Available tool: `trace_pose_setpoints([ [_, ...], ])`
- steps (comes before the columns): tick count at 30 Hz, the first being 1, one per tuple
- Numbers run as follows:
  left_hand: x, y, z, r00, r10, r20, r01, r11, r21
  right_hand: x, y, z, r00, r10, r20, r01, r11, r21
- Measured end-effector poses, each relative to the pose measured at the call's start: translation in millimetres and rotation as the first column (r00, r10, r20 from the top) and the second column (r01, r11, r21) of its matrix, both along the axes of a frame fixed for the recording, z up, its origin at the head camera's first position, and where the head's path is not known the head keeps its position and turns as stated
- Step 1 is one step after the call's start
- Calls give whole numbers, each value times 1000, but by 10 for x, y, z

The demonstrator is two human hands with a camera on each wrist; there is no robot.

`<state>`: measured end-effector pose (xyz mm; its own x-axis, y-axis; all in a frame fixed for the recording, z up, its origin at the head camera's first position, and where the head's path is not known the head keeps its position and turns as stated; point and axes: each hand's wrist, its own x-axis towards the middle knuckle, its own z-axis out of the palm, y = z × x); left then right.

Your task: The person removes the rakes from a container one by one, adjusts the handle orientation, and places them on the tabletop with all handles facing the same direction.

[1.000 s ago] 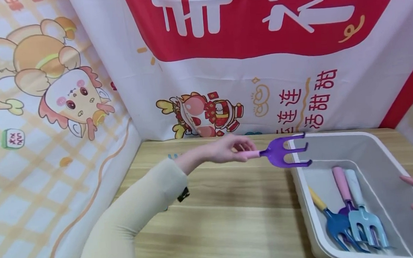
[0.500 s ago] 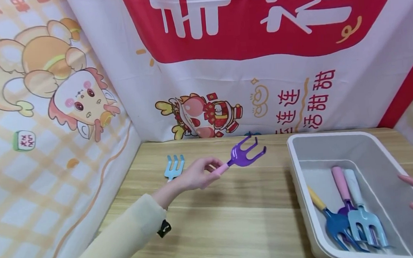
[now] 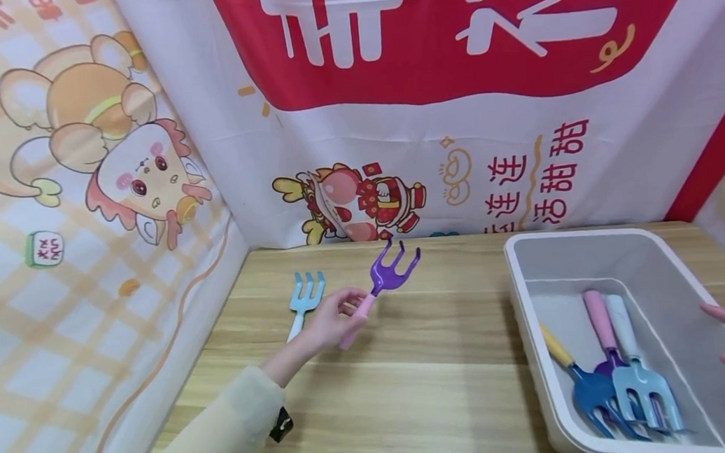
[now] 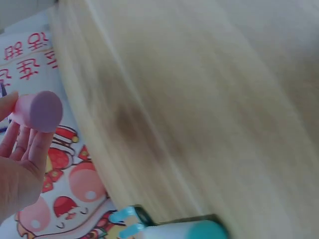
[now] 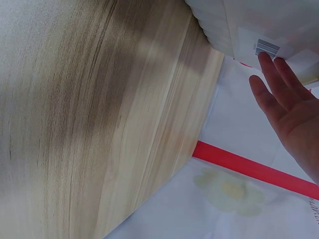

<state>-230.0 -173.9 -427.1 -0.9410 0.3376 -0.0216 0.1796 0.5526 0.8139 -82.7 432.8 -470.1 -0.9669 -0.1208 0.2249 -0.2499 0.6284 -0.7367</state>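
My left hand (image 3: 330, 321) holds a purple hand fork (image 3: 386, 275) by its pink handle, raised above the table with the tines pointing away. In the left wrist view the handle's round pink end (image 4: 46, 110) sticks out between thumb and fingers. Just left of this hand, a light blue hand fork (image 3: 307, 300) lies on the table, its handle partly hidden behind the wrist. My right hand (image 5: 294, 112) has its fingers extended at the outer right wall of a grey-white plastic bin (image 3: 582, 257), fingertips by a barcode label (image 5: 267, 48); whether they touch is unclear.
Inside the bin lie a blue fork with a yellow handle (image 3: 560, 347), a purple fork with a pink handle (image 3: 598, 317) and a light blue fork (image 3: 641, 382), overlapping. Printed cloth (image 3: 456, 122) hangs behind and left of the wooden table (image 3: 425, 404).
My left hand has carried the purple fork leftward from near the bin's rim, turning its tines toward the back. The light blue fork on the table has come into view. The right hand stays put.
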Motion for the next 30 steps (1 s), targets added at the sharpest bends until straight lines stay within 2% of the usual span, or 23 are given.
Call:
trace_pose_setpoints([
  [4,-4,-56,-111,998,70,-9,-70,998,0,8,0,1,1000,19,-17,-19,1000,16],
  [9,30,-134,-248,990,143,-11,-143,990,17,21,-15,-13,997,44,-57,-46,999,-23],
  [13,77,-201,-322,981,193,8,-193,980,57,35,-22,-15,999,40,-27,-41,999,-24],
  [20,124,-290,-369,966,256,42,-256,967,-2,54,-30,16,1000,1,20,-1,1000,25],
  [25,122,-330,-395,956,289,59,-286,957,-49,67,-33,21,999,30,27,-30,999,-22],
  [30,111,-350,-412,949,310,58,-304,947,-101,73,-25,33,996,-13,88,10,999,40],
])
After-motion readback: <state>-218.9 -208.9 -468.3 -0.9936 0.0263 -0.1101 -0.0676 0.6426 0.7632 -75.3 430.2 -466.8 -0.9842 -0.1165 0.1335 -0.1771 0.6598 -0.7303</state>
